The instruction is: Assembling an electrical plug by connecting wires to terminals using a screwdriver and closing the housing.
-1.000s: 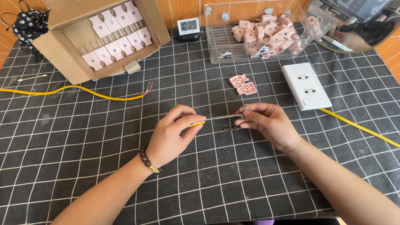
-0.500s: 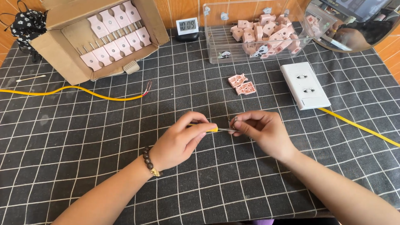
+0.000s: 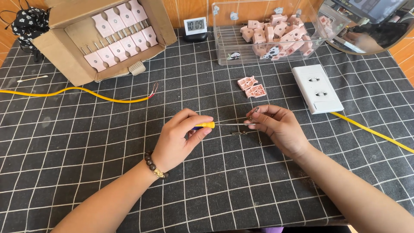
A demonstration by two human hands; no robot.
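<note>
A small screwdriver (image 3: 207, 125) with a yellow and blue handle is lying level above the middle of the desk (image 3: 86, 142), its thin metal shaft pointing across to the right. The left hand (image 3: 181, 138) is closing around the handle, thumb on top and fingers curled under. The right hand (image 3: 278, 127) is pinching a small metal part (image 3: 253, 113) at the shaft's tip, fingers bent and closed about it. Just below the shaft, thin metal pieces (image 3: 241, 133) are lying on the checked black cloth between the two hands. A beaded bracelet (image 3: 154, 166) is sitting on the left wrist.

Just beyond the hands, toward the far edge, two pink plug pieces (image 3: 252, 86) are lying side by side, touching. To their right a white socket block (image 3: 317, 88) is resting flat, with a yellow cable (image 3: 375, 133) running from it toward the desk's right edge. Another yellow cable (image 3: 86, 92) is trailing in from the left edge, its bare end pointing to the middle. At the far left corner a cardboard box (image 3: 51, 47) is holding rows of pink plugs (image 3: 123, 36). Along the far edge a small digital clock (image 3: 195, 26) is standing, and beside it a clear plastic bin (image 3: 228, 45) is holding more pink parts (image 3: 280, 34). A round mirror (image 3: 366, 30) is leaning at the far right corner.
</note>
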